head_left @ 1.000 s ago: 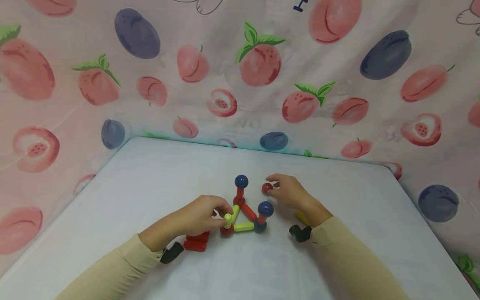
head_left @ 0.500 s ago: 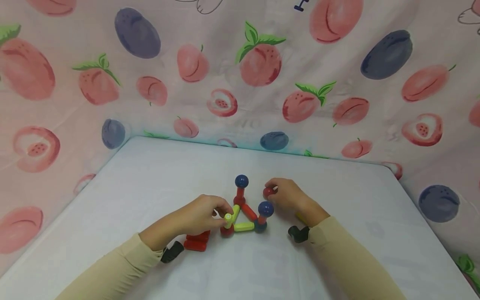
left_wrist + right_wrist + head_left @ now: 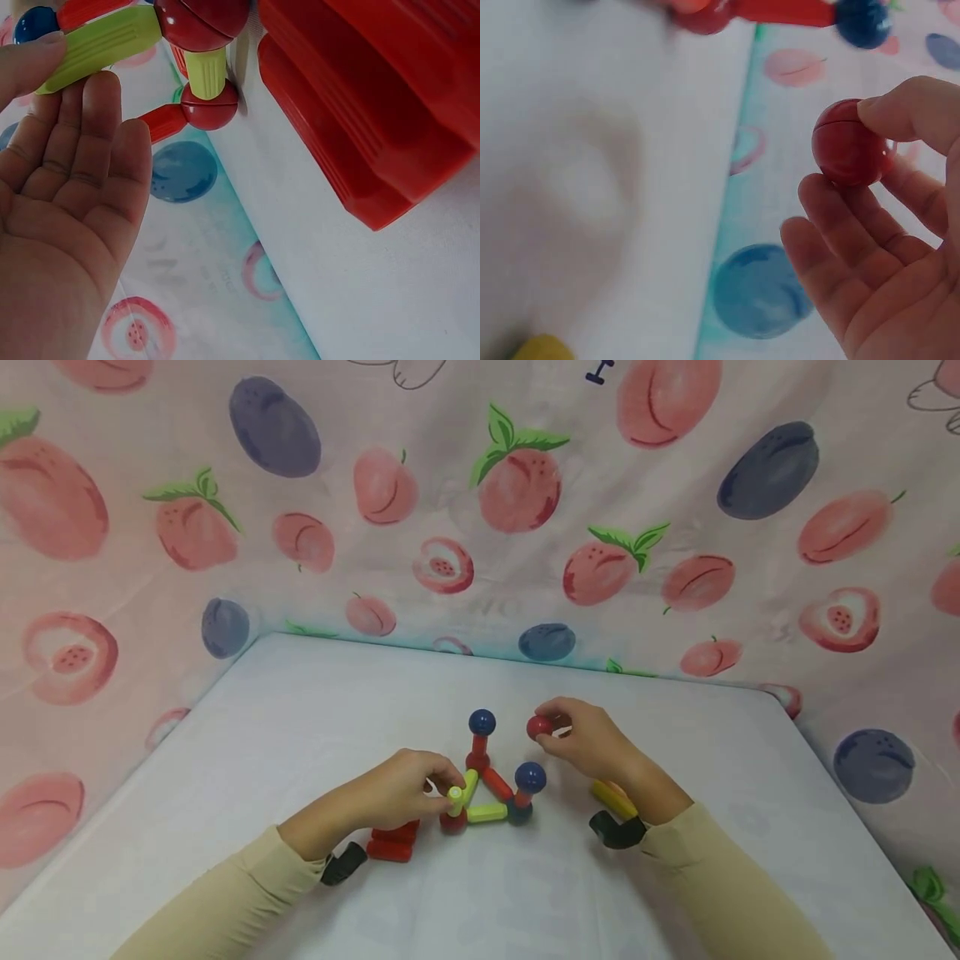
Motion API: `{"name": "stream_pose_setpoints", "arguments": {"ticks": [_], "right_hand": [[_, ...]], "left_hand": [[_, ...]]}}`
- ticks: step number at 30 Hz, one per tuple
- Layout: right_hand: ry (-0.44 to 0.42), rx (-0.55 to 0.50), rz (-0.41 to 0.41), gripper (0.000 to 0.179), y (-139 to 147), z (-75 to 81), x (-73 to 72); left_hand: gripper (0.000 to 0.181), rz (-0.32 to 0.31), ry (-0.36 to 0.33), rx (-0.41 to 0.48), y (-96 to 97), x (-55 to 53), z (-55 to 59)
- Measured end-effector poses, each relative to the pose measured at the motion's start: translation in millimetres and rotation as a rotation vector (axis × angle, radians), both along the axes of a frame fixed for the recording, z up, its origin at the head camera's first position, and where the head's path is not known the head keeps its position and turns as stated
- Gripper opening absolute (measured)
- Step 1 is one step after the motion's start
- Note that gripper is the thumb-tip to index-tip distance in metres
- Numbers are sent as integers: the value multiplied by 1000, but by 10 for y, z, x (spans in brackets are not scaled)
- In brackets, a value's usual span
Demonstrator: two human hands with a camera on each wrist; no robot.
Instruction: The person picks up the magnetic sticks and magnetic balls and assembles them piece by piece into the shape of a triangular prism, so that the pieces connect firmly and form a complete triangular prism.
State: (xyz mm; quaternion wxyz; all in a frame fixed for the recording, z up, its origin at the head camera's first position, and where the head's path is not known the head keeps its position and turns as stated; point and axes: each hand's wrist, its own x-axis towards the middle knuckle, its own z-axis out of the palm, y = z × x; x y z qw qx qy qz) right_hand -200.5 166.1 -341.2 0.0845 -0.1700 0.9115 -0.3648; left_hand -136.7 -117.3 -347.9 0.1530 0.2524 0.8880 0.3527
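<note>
My left hand (image 3: 405, 789) pinches an upright yellow-green rod (image 3: 109, 45) between thumb and fingers. The rod's lower end meets a red ball (image 3: 453, 822) at the near corner of a triangle of rods and balls. At the triangle's other corners, a red ball and a dark blue ball (image 3: 519, 811) each bear a short red upright rod topped by a blue ball (image 3: 482, 722), (image 3: 530, 777). Behind and right of the triangle, my right hand (image 3: 588, 737) pinches a loose red ball (image 3: 851, 142) between thumb and fingers, held off the table.
Several red rods (image 3: 392, 843) lie side by side near the left wrist. A yellow rod (image 3: 615, 798) lies partly hidden beneath the right forearm. The white table (image 3: 315, 710) meets a fruit-print cloth (image 3: 450, 485) at its back edge.
My right hand has closed its fingers on the loose red ball and raised it from the table. The left hand stays where it was on the yellow-green rod.
</note>
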Motion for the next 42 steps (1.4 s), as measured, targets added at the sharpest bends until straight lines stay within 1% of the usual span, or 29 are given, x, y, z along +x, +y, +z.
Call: {"name": "stream_pose_setpoints", "arguments": {"ticks": [6, 11, 15, 18, 21, 26, 33, 36, 42], "right_hand": [[56, -80, 54, 40, -55, 177, 150], [131, -112, 154, 40, -180, 303, 325], [180, -84, 238, 39, -288, 326, 436], [206, -41, 291, 36, -354, 301, 489], [214, -5, 325, 33, -414, 269, 525], [215, 39, 348, 30, -497, 244, 565], [196, 116, 333, 34, -583, 218, 605], [197, 121, 330, 34, -604, 202, 611], [207, 110, 335, 32, -624, 194, 615]], "left_hand": [[18, 15, -11, 4, 4, 0, 6], [19, 25, -23, 8, 11, -2, 7], [19, 29, -21, 12, 10, -8, -5], [18, 24, -18, 21, 6, -14, -18], [16, 17, -15, 29, 1, -19, -30], [16, 13, -2, 36, -5, -22, -39], [18, 15, -5, 44, -8, -27, -46], [18, 15, -8, 45, -7, -31, -50], [17, 1, 11, 43, -16, -29, -48]]}}
